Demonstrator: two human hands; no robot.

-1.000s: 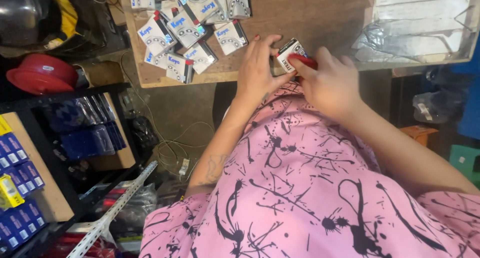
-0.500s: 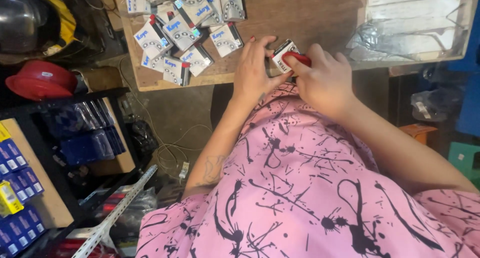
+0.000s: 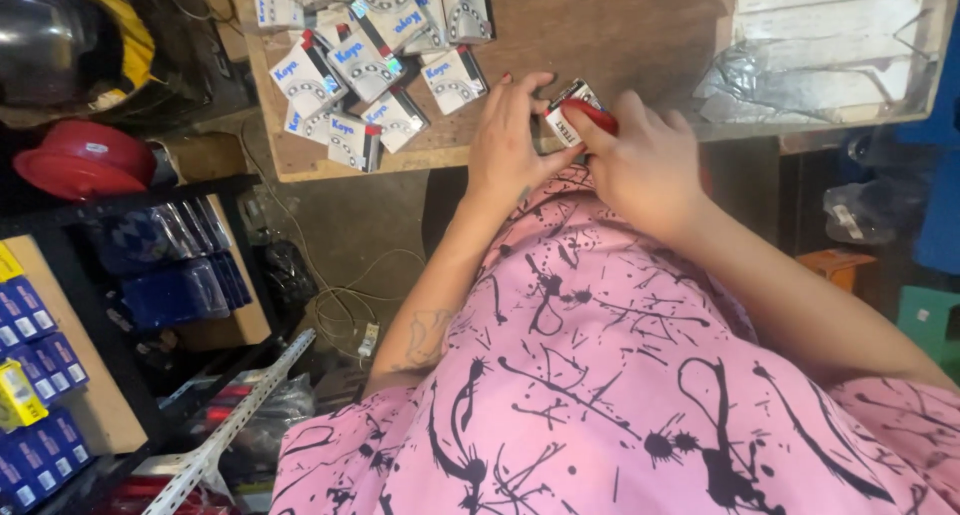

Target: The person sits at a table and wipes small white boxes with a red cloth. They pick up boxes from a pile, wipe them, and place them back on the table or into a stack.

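My left hand [image 3: 507,140] and my right hand [image 3: 640,160] meet over the near edge of a wooden table [image 3: 600,35]. Both grip one small white box [image 3: 568,123] with dark printing. My right hand also presses a red tool [image 3: 590,115] against the box; its exact kind is hidden by my fingers. To the left on the table lies a pile of several similar small white and blue boxes [image 3: 365,60], a short way from my left hand. My pink, black-splattered shirt fills the lower part of the view.
A clear plastic sheet [image 3: 810,65] over white papers lies at the table's right. Left of the table sit a dark helmet [image 3: 60,45], a red cap [image 3: 85,160] and shelves with blue boxes [image 3: 35,345]. A perforated metal angle bar [image 3: 235,425] leans below.
The hands stay together on the small box at the table edge; the fingers shift slightly on it. The view has drifted a little, nothing else moved.
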